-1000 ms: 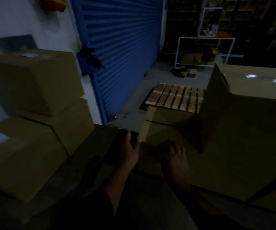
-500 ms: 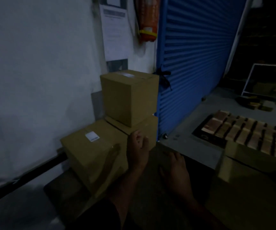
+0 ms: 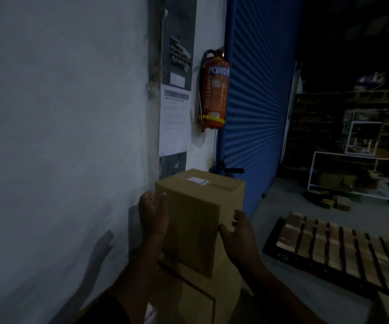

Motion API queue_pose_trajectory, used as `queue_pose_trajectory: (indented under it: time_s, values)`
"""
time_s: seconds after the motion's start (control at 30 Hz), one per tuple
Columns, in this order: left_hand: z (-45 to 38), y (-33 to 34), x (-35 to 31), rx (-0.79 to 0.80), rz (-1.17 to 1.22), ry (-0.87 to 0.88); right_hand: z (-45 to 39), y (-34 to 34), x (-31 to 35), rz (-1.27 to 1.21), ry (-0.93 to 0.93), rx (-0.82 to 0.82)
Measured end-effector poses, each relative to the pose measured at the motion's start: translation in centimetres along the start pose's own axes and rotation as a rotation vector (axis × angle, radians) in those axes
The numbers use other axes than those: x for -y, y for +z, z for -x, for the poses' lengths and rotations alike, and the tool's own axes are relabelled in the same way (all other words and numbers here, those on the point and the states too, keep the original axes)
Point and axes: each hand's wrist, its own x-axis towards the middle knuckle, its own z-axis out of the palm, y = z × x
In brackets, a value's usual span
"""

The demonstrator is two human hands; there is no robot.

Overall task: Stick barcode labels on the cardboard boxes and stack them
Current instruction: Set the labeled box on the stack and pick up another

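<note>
The top cardboard box sits on the stack of boxes against the wall, white label on its lid. Left hand and right hand lie flat-fingered at opposite sides — released, not clenching. It looks stiff and probably light; grip low at the sides.

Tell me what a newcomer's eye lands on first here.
First the cardboard box at centre, a white label on its top, with the left hand and right hand flat against its sides. Next the orange fire extinguisher on the wall above, beside the blue roller shutter.
</note>
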Motion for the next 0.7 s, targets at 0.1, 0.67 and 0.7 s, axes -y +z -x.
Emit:
queue_pose_trajectory:
  time_s: [0.1,0.67,0.7]
  values:
    - [-5.1,1.7,0.5,0.077,0.011,-0.037,-3.7,1.2,0.9,-0.041,0.074,-0.07]
    - [-6.8,2.8,2.9,0.386,-0.003,-0.18,-3.5,0.0,1.1,-0.238,0.079,-0.052]
    - [-5.6,2.3,2.3,0.458,0.036,-0.183,-2.4,-1.0,1.3,-0.238,0.093,-0.096]
